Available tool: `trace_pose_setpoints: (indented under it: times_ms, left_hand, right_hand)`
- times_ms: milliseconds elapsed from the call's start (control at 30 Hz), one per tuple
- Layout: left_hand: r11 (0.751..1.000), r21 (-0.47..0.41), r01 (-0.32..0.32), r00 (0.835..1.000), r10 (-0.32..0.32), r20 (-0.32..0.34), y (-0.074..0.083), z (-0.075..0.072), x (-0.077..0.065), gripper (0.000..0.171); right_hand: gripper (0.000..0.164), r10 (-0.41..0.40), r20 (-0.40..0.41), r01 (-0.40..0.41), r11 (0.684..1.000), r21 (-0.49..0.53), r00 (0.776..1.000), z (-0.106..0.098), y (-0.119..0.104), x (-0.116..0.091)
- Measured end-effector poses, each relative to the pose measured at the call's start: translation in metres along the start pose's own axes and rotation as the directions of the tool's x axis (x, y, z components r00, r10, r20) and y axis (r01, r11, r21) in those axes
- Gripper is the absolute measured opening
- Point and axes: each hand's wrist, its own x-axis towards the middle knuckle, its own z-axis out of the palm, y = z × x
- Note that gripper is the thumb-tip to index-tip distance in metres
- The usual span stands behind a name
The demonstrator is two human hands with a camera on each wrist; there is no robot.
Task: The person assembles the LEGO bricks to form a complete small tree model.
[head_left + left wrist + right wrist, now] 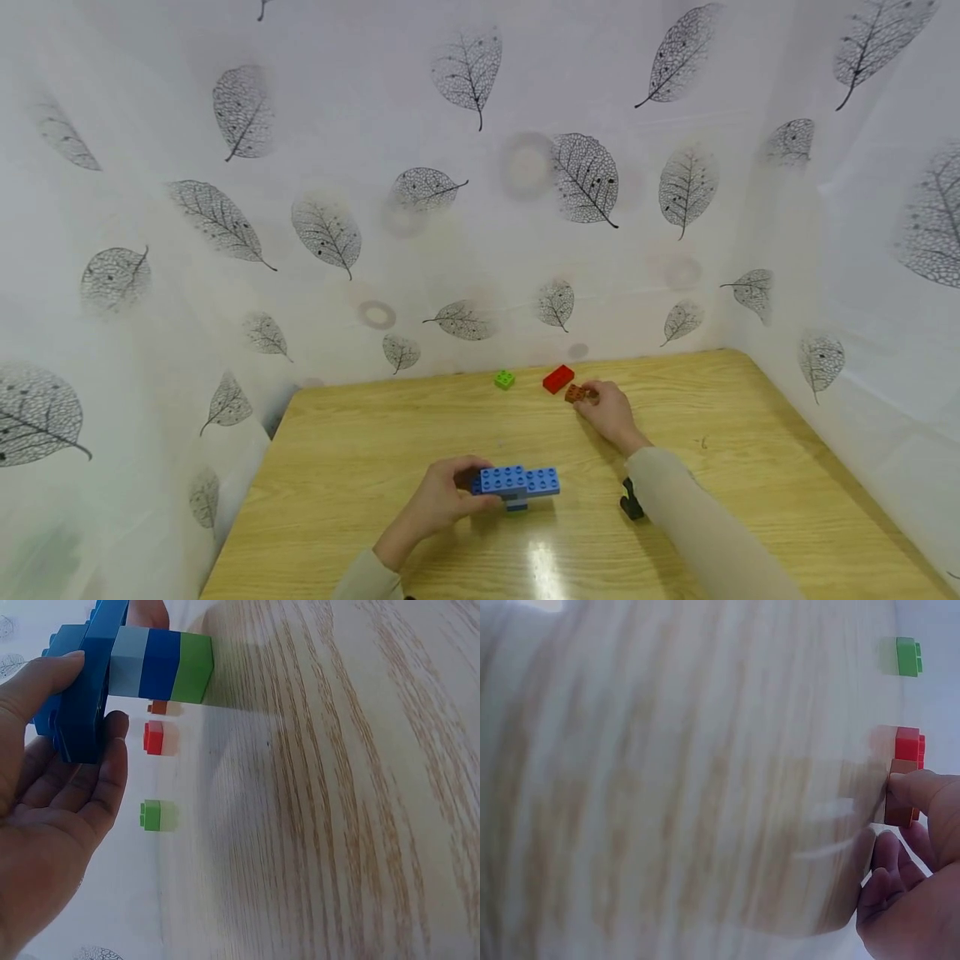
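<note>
My left hand (441, 502) grips a built-up block of toy bricks (504, 481) by its left end, low over the table. Wide blue bricks form the top, and in the left wrist view a stem of pale grey-blue, dark blue and green bricks (194, 669) runs down from them. Farther back, my right hand (611, 415) pinches a brown brick (574, 392) between thumb and fingers. The right wrist view shows the thumb across the brown brick's side, close to the tabletop. Right beside it lies a red brick (558, 379).
A small light green brick (505, 379) lies near the table's back edge, left of the red one. White sheeting with a leaf print (465, 250) rises behind the wooden table (375, 442) and along both sides. A black strap (632, 500) shows at the right wrist.
</note>
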Motion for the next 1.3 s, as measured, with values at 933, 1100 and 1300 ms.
trace_pose_setpoints:
  times_ms: [933,1100,1300]
  left_hand:
    - [1.000,0.001,0.012,1.000,-0.012,0.004,0.007,-0.001,0.000,0.039]
    - [1.000,-0.003,0.021,1.000,-0.021,0.006,0.008,-0.002,-0.001,0.040]
    - [1.000,0.000,0.031,0.999,-0.031,0.011,0.008,-0.003,0.000,0.041]
  right_hand:
    - [0.041,-0.118,0.163,0.097,0.987,0.131,0.980,-0.022,-0.029,-0.028]
    - [0.041,-0.154,0.199,0.126,0.981,0.148,0.968,-0.025,-0.036,-0.039]
    - [0.038,-0.218,0.226,0.189,0.971,0.145,0.949,-0.029,-0.050,-0.052]
